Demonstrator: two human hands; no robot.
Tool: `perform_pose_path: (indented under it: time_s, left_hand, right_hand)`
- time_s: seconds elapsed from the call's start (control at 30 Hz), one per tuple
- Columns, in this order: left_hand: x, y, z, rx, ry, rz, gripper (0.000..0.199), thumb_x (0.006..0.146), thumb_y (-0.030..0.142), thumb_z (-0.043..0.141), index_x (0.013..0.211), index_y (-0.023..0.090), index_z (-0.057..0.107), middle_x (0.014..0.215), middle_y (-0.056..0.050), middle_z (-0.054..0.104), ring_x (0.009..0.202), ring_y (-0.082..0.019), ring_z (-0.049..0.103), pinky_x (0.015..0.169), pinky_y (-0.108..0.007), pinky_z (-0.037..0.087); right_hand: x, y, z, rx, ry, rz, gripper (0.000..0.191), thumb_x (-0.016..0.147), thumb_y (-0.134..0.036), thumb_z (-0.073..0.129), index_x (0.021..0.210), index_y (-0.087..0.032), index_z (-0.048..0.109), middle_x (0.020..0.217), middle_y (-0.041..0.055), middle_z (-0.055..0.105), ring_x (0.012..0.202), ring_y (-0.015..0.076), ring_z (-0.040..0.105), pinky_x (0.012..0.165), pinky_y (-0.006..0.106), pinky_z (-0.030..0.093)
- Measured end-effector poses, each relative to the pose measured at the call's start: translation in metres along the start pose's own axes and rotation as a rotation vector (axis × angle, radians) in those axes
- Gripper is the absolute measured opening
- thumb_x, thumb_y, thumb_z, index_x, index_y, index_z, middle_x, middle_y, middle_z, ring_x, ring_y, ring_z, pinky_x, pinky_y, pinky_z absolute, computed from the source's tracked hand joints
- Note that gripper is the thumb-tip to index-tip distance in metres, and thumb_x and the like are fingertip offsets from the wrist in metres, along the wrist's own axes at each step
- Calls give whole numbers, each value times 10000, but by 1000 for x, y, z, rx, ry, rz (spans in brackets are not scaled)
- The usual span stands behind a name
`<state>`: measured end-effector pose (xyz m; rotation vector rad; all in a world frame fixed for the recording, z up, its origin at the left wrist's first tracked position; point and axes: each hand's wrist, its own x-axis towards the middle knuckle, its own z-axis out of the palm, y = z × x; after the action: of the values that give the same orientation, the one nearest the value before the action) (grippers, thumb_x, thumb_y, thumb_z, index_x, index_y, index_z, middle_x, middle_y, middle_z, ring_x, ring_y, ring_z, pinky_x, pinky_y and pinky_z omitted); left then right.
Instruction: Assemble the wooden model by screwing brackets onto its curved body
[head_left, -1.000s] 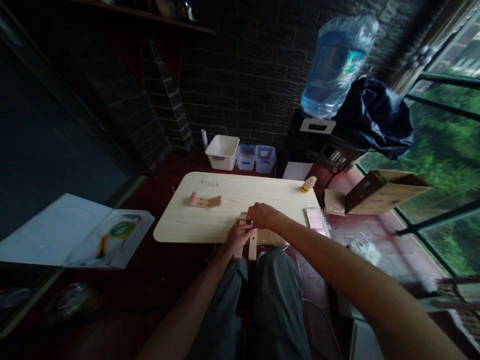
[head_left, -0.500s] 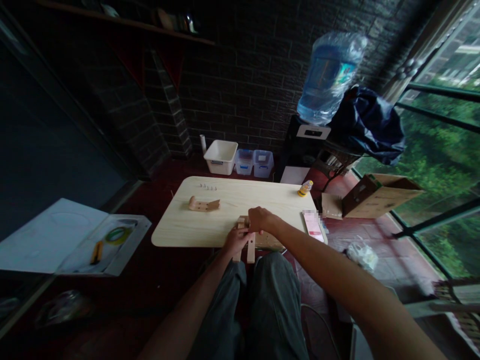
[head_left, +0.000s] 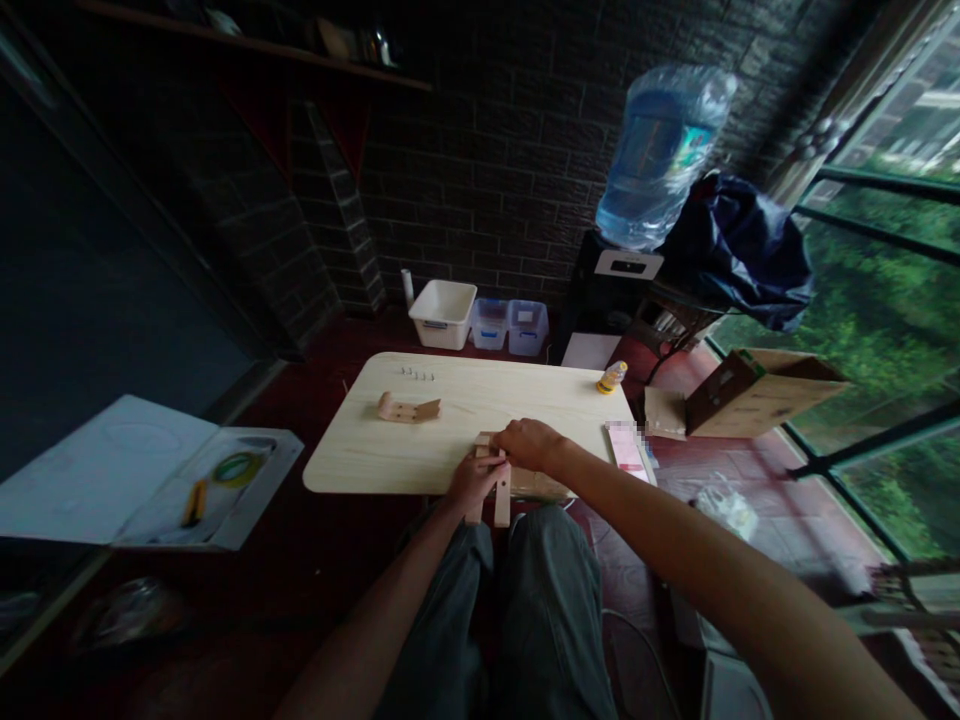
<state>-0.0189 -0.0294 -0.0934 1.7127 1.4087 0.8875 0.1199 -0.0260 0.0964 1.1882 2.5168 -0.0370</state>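
At the near edge of the pale table (head_left: pixel 420 465), my left hand (head_left: pixel 474 478) is closed round a wooden frame (head_left: pixel 502 500) with two legs that stick out toward my lap. My right hand (head_left: pixel 523 443) is closed at the frame's top, its fingertips pinched near my left fingers; what they pinch is too small to make out. Another wooden piece (head_left: pixel 409 411), with a rounded left end and holes, lies on the left part of the table. Several small screws (head_left: pixel 417 375) stand in a row behind it.
A yellow-capped bottle (head_left: pixel 612 377) and a pink-screened phone (head_left: pixel 625 448) are at the table's right side. Beyond the table sit a white bin (head_left: pixel 442 315) and two clear bins. An open white case (head_left: pixel 217 490) is on the left, a cardboard box (head_left: pixel 757 390) on the right.
My right hand has turned and shifted slightly, its fingers now lower and flatter over the top of the frame. My left hand keeps its place on the wood.
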Motion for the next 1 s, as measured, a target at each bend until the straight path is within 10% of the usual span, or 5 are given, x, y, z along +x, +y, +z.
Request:
perform_pose_path:
  time_s: [0.77,1.0]
  left_hand:
    - [2,1,1,25,-22,-57,141,822,313,736,890,217,814,848,-46,779,866,-209,717,769,-280,545]
    - [2,3,-1,75,-7,-41,95,829,254,726,825,213,812,846,-51,780,858,-202,716,805,-283,538]
  right_hand:
    - [27,-9,-4,263,-96,336,377,839,-201,697,1177,-34,712,1104,259,741,1042,316,736,832,353,608]
    - [24,-14,-16,228,-140,236,371,832,-195,715,1157,-17,703,1138,261,728,1090,333,714,844,365,603]
